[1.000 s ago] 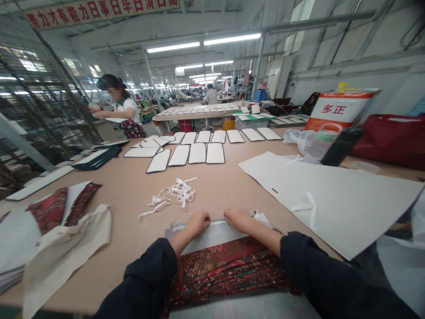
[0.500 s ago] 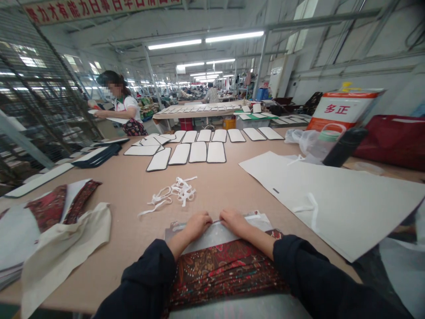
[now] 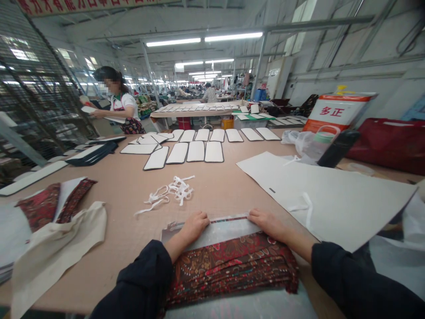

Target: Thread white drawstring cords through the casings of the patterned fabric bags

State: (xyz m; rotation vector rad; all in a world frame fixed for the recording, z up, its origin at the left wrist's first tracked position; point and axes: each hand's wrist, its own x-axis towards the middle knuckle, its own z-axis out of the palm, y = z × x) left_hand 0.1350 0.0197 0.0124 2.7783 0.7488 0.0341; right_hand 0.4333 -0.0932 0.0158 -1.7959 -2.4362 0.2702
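In front of me lies a stack of dark red and brown paisley fabric (image 3: 229, 266), gathered in folds, with a pale sheet-like layer (image 3: 222, 228) beyond it. A narrow patterned strip (image 3: 229, 219) runs along that layer's far edge. My left hand (image 3: 194, 227) is at the left part of this edge, its fingers closed and bent over it. Toward the right end, my right hand (image 3: 267, 222) pinches the same edge between thumb and fingers. The fingertips' exact hold is partly hidden. Just beyond lies a tangle of white tapes (image 3: 177, 190).
Black-edged white panels (image 3: 195, 151) lie in rows farther back. Cream cloth (image 3: 63, 239) and more patterned pieces are at left. A large pale board (image 3: 318, 190) lies at right, near a black bottle (image 3: 338, 148) and a tin (image 3: 337, 110). A co-worker (image 3: 117, 102) stands back left.
My right hand has slid right along the far edge, away from my left hand. More of the edge and its patterned strip now shows between them. My left hand stays nearly in place.
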